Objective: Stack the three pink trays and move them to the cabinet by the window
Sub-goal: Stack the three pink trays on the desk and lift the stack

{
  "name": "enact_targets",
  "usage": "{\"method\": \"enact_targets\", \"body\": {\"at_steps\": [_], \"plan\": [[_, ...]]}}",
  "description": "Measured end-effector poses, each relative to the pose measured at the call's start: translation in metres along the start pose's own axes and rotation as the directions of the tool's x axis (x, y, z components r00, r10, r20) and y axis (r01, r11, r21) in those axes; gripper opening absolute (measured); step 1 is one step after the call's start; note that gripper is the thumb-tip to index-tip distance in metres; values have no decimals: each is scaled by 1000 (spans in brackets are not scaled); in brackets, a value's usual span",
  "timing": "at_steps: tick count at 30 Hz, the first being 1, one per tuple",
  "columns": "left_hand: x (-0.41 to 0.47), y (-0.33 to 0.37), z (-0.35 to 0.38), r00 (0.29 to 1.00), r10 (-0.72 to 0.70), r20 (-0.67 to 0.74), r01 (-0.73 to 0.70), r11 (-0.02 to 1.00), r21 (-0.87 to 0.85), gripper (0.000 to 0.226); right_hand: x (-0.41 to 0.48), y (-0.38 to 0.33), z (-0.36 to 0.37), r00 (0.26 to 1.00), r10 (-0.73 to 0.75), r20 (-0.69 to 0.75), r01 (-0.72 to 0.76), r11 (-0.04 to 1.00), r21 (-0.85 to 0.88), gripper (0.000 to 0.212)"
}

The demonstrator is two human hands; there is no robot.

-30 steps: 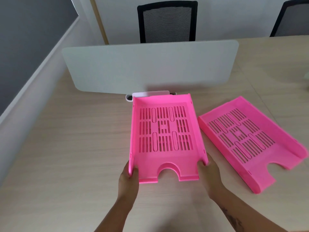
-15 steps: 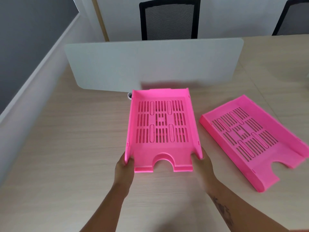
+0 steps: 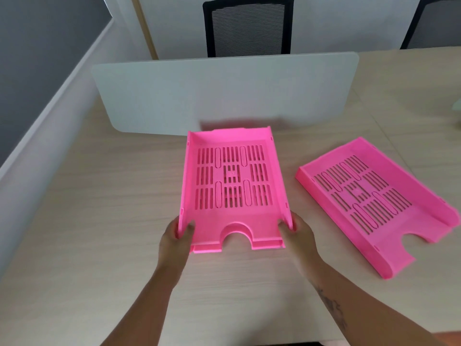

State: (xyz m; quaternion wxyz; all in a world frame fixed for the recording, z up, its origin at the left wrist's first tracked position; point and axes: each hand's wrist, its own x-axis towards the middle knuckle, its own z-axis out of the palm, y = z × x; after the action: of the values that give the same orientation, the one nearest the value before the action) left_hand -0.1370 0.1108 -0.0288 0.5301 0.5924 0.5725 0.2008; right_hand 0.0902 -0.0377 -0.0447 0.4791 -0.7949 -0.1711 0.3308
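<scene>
A pink slotted tray [image 3: 212,223] is in the middle of the wooden table [image 3: 99,221], its notched front facing me. My left hand [image 3: 174,243] grips its front left corner and my right hand [image 3: 299,236] grips its front right corner. A second pink edge [image 3: 197,248] shows just under the front lip; whether it is another tray I cannot tell. Another pink tray [image 3: 424,203] lies alone on the table to the right, turned at an angle, untouched.
A white divider panel [image 3: 224,93] stands across the table right behind the held tray. Two black mesh chairs [image 3: 248,26] [image 3: 434,23] stand beyond it. A grey wall with a pale ledge [image 3: 37,136] runs along the left.
Both hands have pushed the held tray a little away from me toward the divider, and it now covers the white piece at the divider's base. The right tray has not moved.
</scene>
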Motion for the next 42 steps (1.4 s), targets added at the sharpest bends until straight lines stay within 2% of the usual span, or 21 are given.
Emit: {"method": "enact_targets", "body": {"at_steps": [3, 4, 6, 9, 15, 19, 21, 26, 27, 29, 30, 32, 36, 42], "plan": [[2, 26, -5, 988, 102, -118, -92, 992, 87, 59, 3, -15, -29, 997, -76, 30, 77, 996, -41, 72], [-1, 41, -4, 975, 145, -169, -125, 984, 125, 62, 8, -22, -41, 994, -104, 23, 105, 994, -42, 75], [-2, 68, 6, 937, 252, -241, -216, 962, 166, 59, 20, -35, -71, 986, -164, -19, 164, 986, -26, 72], [-8, 108, 42, 881, 408, -239, -370, 910, 188, 52, 41, -50, -125, 964, -234, -127, 228, 972, -56, 58], [-31, 161, 161, 854, 499, -147, -479, 865, 152, 47, 87, -40, -245, 940, -240, -242, 193, 960, -204, 47], [-58, 161, 245, 910, 414, -1, -412, 907, 88, 48, 105, -8, -296, 937, -231, -264, 119, 917, -380, 44], [-71, 149, 281, 932, 354, 82, -362, 925, 117, 50, 109, 12, -310, 944, -215, -251, 86, 893, -442, 44], [-100, 105, 341, 970, 16, 241, -59, 983, 173, 77, 114, 50, -335, 956, -141, -258, -20, 844, -536, 47], [-108, 97, 349, 963, -36, 267, -11, 985, 173, 75, 114, 55, -339, 960, -106, -258, -49, 847, -529, 48], [-122, 84, 364, 948, -81, 308, 42, 990, 132, 54, 113, 65, -343, 959, -78, -273, -80, 849, -523, 49], [-126, 80, 369, 948, -89, 305, 57, 992, 113, 41, 113, 69, -345, 955, -83, -286, -84, 847, -525, 48], [-131, 76, 375, 961, -80, 266, 55, 994, 99, 30, 113, 75, -349, 948, -78, -308, -103, 842, -530, 44], [-127, 86, 369, 985, -38, 168, 20, 994, 105, 29, 103, 81, -357, 939, -85, -333, -88, 878, -471, 32], [-109, 137, 323, 983, 146, 107, -151, 988, 35, 16, 66, 35, -347, 881, -188, -434, 75, 961, -265, 28]]}}
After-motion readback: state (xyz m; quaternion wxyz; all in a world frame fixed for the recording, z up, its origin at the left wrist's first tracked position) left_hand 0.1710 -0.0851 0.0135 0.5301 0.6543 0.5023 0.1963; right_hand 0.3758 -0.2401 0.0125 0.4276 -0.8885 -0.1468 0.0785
